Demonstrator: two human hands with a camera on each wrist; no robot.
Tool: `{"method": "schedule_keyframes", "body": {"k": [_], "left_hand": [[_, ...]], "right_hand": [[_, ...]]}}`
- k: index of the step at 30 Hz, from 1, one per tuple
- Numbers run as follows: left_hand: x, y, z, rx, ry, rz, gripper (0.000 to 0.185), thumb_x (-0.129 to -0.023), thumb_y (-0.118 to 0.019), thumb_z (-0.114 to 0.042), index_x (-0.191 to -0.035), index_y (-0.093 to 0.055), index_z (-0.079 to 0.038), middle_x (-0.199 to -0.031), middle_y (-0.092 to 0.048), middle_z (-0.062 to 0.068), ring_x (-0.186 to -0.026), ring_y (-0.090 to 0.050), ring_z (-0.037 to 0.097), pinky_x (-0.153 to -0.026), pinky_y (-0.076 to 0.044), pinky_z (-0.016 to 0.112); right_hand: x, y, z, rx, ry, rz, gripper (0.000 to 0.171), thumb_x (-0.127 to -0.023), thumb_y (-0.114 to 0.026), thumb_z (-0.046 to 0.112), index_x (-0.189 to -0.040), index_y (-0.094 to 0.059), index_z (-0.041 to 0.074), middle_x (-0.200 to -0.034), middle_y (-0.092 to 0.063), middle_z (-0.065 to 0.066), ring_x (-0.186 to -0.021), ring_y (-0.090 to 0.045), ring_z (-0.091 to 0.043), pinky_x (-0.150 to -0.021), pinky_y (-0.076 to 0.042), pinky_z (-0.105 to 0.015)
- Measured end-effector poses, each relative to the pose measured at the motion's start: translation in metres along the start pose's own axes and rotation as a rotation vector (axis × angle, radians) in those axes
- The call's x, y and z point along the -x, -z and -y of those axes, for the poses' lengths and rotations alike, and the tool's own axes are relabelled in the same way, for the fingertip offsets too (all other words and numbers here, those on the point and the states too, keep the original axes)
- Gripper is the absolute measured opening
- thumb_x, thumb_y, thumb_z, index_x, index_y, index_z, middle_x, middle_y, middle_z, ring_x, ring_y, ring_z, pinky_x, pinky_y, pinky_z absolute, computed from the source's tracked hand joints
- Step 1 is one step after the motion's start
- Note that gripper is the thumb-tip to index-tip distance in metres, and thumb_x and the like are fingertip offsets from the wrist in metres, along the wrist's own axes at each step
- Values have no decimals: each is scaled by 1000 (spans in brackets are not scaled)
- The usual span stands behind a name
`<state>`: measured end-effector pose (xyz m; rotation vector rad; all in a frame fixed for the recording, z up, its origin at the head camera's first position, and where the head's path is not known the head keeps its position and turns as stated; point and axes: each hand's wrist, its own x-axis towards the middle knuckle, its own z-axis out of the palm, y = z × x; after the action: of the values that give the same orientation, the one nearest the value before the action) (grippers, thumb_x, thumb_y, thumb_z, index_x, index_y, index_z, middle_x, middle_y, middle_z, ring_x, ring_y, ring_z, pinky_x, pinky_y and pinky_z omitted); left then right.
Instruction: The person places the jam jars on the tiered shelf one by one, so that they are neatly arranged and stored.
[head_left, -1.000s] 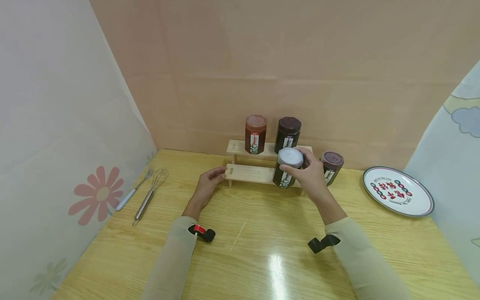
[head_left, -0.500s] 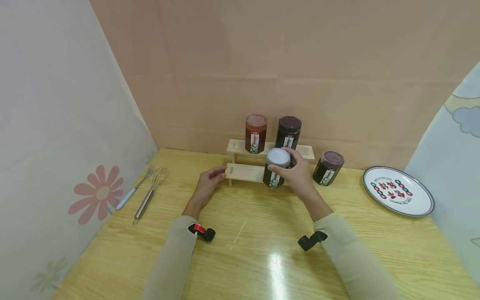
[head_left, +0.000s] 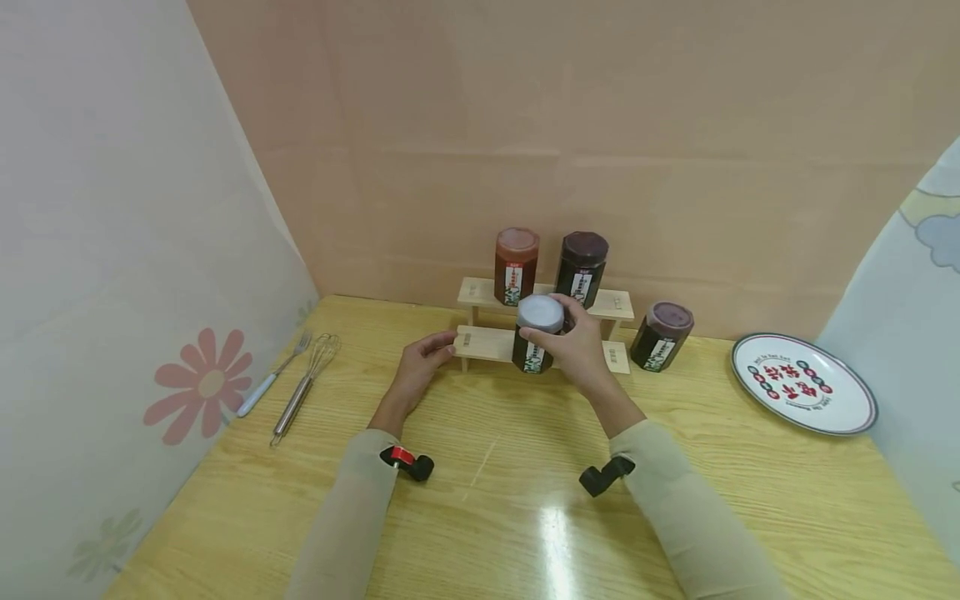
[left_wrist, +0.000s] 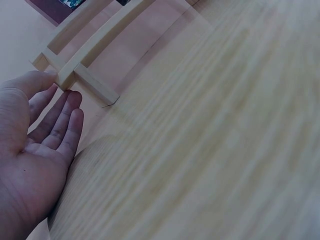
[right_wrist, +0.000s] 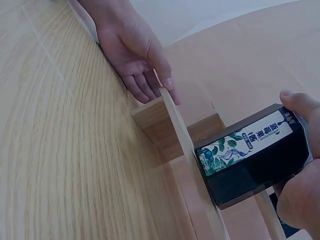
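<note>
Head view: your right hand [head_left: 581,350] holds a dark jar with a white lid [head_left: 536,333] at the lower step of a small two-step wooden rack [head_left: 480,342], fingers and thumb curled round the jar just under its lid. The right wrist view shows the same grip from below: the jar [right_wrist: 255,155], with its leafy green and white label, sits with its base at the edge of the step, thumb on top and fingers beneath. Whether the base rests fully on the wood cannot be told.

Your left hand [head_left: 422,365] rests at the left end of the rack, fingers straight and relaxed, the fingertips [left_wrist: 67,107] touching the corner of the wood [left_wrist: 87,82]; this grip holds nothing.

On the upper step stand two more jars, a red-lidded jar [head_left: 514,265] on the left and a dark-lidded jar [head_left: 581,267] beside it. A fourth jar [head_left: 662,335] stands on the table [head_left: 480,500] just right of the rack. Further right lies a patterned plate [head_left: 804,393]. Well to the left lie a fork [head_left: 273,377] and a whisk [head_left: 306,385], side by side.
</note>
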<state>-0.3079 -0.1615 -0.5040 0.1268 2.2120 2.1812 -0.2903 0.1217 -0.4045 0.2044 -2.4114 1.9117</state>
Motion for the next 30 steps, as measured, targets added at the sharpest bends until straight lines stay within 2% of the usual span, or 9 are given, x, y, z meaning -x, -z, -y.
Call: {"method": "schedule_keyframes", "body": {"k": [8,20,30], "left_hand": [[0,1,3,-6,7,-10,36,-101,-67,-17,-136,-66,-8,-142,-64,10,-121,-59,12,-97,-50,17],[0,0,3,-3,4,-2,35,-101,-67,-17,-135,-67,-9,-141,-64,8,-123,-59,15,-99,-51,18],[-1,0,1,-11,4,-3,37,-102,-66,-18,-137,-65,-8,-144,-63,10,-123,-59,14,-99,-51,18]], "right_hand": [[-5,-12,0,-27,-4,0,84,-81,-90,29,-151,-46,11,-147,-54,-15,-134,-54,-31,-110,-50,-51],[-12,-28,0,-43,13,-6,80,-81,-90,30,-148,-49,14,-143,-58,-14,-130,-57,-32,-107,-52,-53],[-11,-32,0,-65,62,0,80,-83,-88,24,-150,-46,9,-145,-55,-17,-134,-55,-33,-111,-50,-52]]}}
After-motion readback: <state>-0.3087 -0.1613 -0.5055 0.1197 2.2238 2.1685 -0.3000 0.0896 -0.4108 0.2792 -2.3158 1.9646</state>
